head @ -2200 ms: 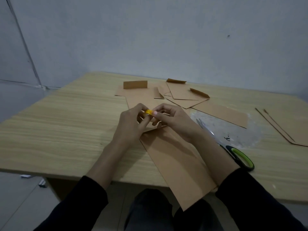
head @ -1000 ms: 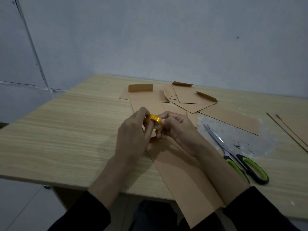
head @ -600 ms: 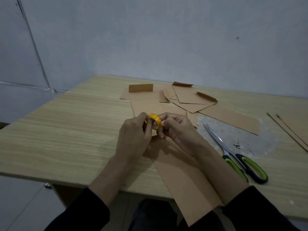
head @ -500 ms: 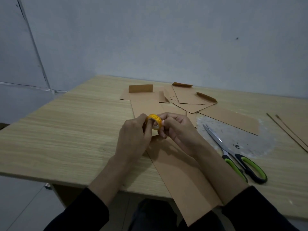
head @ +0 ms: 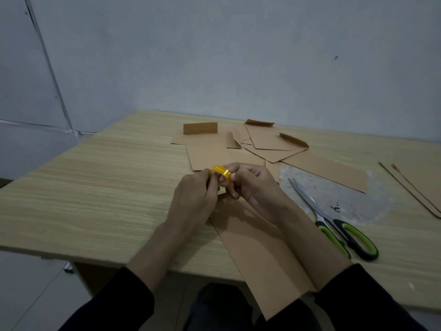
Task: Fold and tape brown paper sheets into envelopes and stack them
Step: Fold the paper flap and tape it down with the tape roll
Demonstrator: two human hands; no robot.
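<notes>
A small yellow roll of tape [head: 221, 176] is held above the table between both hands. My left hand [head: 194, 199] pinches its left side, and my right hand [head: 253, 185] curls round its right side with a finger through the core. Under my forearms lies a long folded brown paper sheet [head: 260, 254] that hangs over the table's near edge. Several folded brown envelopes [head: 269, 142] lie overlapped at the back of the table, some with flaps standing up. Another folded envelope [head: 205, 149] lies just beyond my hands.
Scissors with green and black handles [head: 334, 225] lie open to my right on a clear plastic sheet [head: 353, 199]. A flat brown sheet [head: 329, 170] lies beyond them. More brown paper [head: 420, 185] sits at the far right edge. A grey wall backs the wooden table [head: 95, 187].
Both hands stay together on the tape roll; the roll has turned slightly between my fingers. The paper and scissors have not moved on the table.
</notes>
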